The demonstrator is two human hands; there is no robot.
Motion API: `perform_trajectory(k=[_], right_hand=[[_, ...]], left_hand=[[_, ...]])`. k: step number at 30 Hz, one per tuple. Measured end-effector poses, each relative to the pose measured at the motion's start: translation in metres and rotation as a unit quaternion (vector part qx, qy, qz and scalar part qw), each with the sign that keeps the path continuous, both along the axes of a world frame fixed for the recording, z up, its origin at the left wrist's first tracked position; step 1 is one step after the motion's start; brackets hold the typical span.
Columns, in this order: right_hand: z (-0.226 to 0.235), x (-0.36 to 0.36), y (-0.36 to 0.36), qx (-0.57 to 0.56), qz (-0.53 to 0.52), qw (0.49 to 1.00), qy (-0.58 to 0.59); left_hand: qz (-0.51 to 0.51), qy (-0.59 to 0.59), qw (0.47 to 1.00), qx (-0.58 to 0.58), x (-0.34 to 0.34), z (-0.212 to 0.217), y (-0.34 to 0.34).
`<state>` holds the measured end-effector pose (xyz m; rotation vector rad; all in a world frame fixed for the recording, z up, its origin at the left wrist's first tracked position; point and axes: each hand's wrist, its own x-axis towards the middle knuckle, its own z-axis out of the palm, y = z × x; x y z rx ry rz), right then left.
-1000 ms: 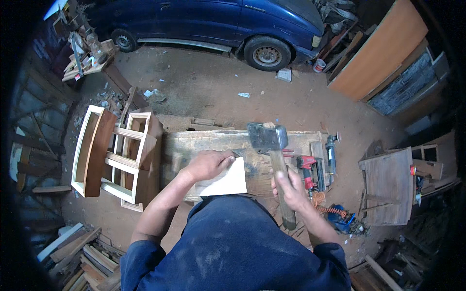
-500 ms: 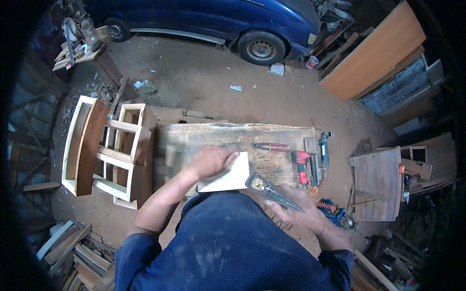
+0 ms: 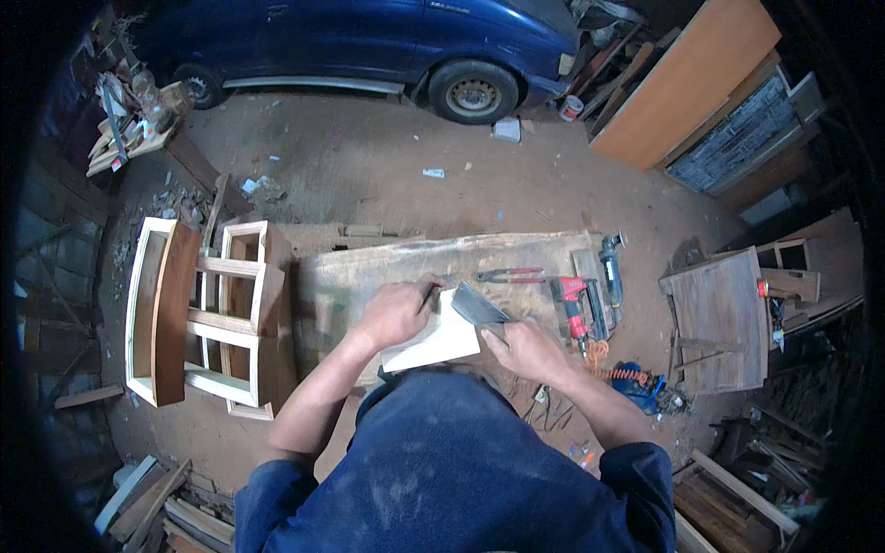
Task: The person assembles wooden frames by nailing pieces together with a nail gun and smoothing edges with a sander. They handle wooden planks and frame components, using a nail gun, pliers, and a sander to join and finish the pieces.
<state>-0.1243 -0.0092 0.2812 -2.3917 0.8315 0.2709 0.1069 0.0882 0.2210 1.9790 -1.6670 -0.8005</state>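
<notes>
Board (image 3: 430,341), pale, straight-edged, in left hand (image 3: 396,314), with grey-headed axe (image 3: 477,305) in right hand (image 3: 531,351).

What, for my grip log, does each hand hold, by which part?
Right hand: hatchet, apparently by its hidden handle. Left hand: wooden board, upper-left edge.

Dim, cool light; black corners, fisheye-bent edges; the pale, flat wooden board (image 3: 431,343) near centre looks almost washed out.
</notes>
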Motion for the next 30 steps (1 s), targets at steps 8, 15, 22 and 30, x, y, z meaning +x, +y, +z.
perform_trajectory(k=[8, 15, 22, 30], right_hand=[[0.005, 0.004, -0.01, 0.01, 0.008, 1.0, 0.001], [-0.093, -0.051, -0.053, 0.017, -0.121, 0.985, -0.118], [-0.255, -0.115, -0.123, 0.06, -0.203, 0.975, 0.067], [-0.332, -0.141, -0.188, -0.009, -0.368, 0.929, -0.046]], left_hand=[[0.083, -0.015, 0.992, -0.096, -0.01, -0.003, 0.003], [0.436, 0.006, 0.76, -0.481, -0.05, -0.042, 0.094], [0.413, 0.104, 0.895, -0.134, -0.173, -0.102, 0.13], [0.405, 0.073, 0.901, -0.14, -0.175, -0.164, 0.013]])
